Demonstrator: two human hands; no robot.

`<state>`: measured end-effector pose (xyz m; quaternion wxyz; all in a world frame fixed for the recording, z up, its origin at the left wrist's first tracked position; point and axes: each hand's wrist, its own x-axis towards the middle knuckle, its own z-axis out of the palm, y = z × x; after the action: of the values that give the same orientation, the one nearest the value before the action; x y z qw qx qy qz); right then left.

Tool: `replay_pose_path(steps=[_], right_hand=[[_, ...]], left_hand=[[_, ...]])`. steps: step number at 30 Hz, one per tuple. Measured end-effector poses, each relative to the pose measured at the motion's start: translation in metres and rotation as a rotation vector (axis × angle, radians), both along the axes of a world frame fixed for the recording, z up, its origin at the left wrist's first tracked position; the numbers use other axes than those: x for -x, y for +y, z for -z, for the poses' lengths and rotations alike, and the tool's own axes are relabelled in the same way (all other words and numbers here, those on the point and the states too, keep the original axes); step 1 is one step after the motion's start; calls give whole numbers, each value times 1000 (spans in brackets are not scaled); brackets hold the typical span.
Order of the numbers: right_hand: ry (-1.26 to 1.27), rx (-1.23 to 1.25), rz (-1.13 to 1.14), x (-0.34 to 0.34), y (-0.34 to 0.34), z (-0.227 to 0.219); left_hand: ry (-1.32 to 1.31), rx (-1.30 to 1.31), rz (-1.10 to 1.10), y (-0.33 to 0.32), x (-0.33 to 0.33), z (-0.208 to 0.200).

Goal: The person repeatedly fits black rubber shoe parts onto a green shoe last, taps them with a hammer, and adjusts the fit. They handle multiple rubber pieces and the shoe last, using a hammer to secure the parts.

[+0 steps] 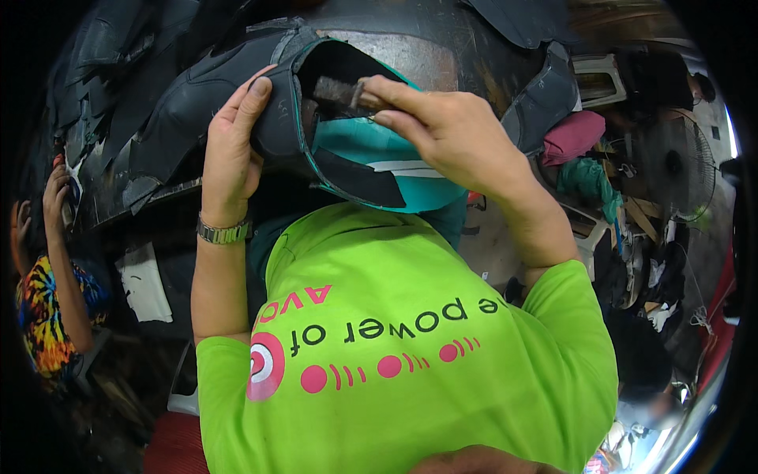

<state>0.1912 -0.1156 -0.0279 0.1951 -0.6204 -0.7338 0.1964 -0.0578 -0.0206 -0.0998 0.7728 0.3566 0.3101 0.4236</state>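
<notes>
My left hand pinches the edge of a black padded piece with a teal lining, its thumb on the black outer face. The piece curves open like a boot shaft, its inside facing up. Between the thumb and fingers of my right hand is a flat, dark, crusted brush, held over the opening. The brush head lies against or just above the inner surface; I cannot tell which. A white stripe runs along the lining, beside a black patch.
More black padded pieces lie on the dark worktable. At the left, another person's hand is near the table edge. On the right are a pink cloth bundle, a green bag and a standing fan.
</notes>
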Motion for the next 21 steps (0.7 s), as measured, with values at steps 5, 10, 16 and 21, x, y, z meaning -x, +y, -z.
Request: replay_pose_path(steps=[5, 10, 16, 21], right_hand=[[28, 177, 53, -11, -13, 3], [285, -75, 17, -16, -19, -7], [25, 81, 17, -22, -25, 4], [330, -25, 130, -22, -29, 8]], left_hand=[[81, 16, 6, 11, 2, -5], [135, 15, 54, 26, -2, -8], [196, -178, 101, 34, -9, -8], [483, -317, 101, 46, -19, -11]])
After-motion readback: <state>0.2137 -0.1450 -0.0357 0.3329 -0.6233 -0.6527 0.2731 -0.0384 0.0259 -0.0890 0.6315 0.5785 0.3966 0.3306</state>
